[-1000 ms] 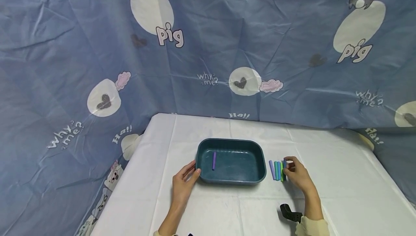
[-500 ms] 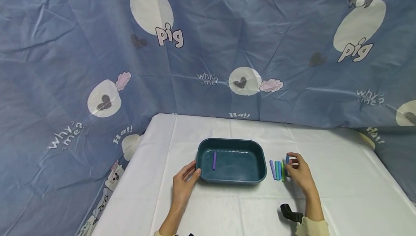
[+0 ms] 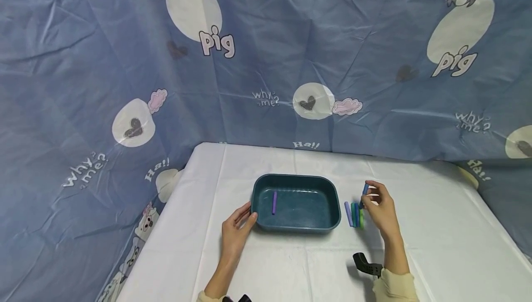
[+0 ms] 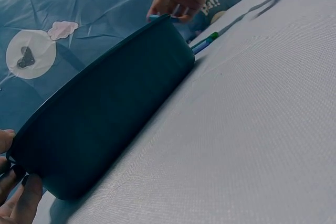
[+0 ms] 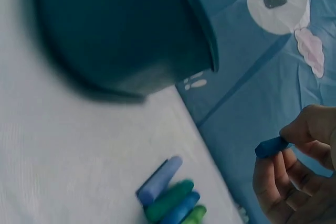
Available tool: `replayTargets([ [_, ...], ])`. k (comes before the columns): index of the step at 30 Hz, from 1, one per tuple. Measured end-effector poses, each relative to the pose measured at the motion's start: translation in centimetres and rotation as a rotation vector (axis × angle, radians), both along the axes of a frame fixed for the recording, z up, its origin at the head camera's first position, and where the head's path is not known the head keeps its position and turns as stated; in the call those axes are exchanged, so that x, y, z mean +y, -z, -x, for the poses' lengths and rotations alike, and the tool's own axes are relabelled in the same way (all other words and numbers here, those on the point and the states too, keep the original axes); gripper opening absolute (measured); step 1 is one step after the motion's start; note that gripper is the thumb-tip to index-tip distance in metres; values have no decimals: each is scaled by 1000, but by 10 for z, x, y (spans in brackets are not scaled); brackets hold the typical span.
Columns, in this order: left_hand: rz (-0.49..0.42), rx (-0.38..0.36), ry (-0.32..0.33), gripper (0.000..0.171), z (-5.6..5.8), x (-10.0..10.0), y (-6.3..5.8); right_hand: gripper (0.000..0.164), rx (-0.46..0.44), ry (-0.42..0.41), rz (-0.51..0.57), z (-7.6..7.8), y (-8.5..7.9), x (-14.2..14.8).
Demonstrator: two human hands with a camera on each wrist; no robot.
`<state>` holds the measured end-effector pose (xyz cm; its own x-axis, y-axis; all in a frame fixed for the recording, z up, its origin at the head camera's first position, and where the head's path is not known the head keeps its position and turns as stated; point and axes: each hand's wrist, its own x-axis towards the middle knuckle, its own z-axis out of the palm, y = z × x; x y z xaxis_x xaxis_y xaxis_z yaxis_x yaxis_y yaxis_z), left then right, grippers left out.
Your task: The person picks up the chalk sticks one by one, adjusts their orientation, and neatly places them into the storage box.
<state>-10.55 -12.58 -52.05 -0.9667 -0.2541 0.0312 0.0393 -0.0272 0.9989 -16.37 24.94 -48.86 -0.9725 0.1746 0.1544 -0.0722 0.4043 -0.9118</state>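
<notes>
Four sticks (image 3: pixel 356 214) lie beside the tray (image 3: pixel 306 206) left hand (image 3: pixel 236 232) holds; right hand (image 3: pixel 381 206) pinches a blue stick (image 3: pixel 365 188).

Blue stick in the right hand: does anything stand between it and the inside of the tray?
Four other sticks on the table, then the right side of the tray. The right hand holds the blue stick raised, so passing over both looks possible.

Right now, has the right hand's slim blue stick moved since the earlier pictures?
Yes: in the head view, the stick has shifted upward against the teal rectangular tray.
</notes>
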Motion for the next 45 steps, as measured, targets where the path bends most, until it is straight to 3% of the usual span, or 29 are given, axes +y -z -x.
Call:
replayTargets([
  [7, -13, 3, 12, 46, 2, 0, -3, 45, 29, -53, 33, 5, -9, -13],
  [21, -16, -7, -2, 45, -1, 1, 2, 45, 69, -142, 116, 9, -19, -44],
  [32, -26, 12, 20, 46, 0, -1, 0, 46, 44, -170, 149, 11, -21, -66],
  [45, -27, -15, 17, 47, 0, 0, 0, 42, 32, -244, 183, 15, -17, -86],
])
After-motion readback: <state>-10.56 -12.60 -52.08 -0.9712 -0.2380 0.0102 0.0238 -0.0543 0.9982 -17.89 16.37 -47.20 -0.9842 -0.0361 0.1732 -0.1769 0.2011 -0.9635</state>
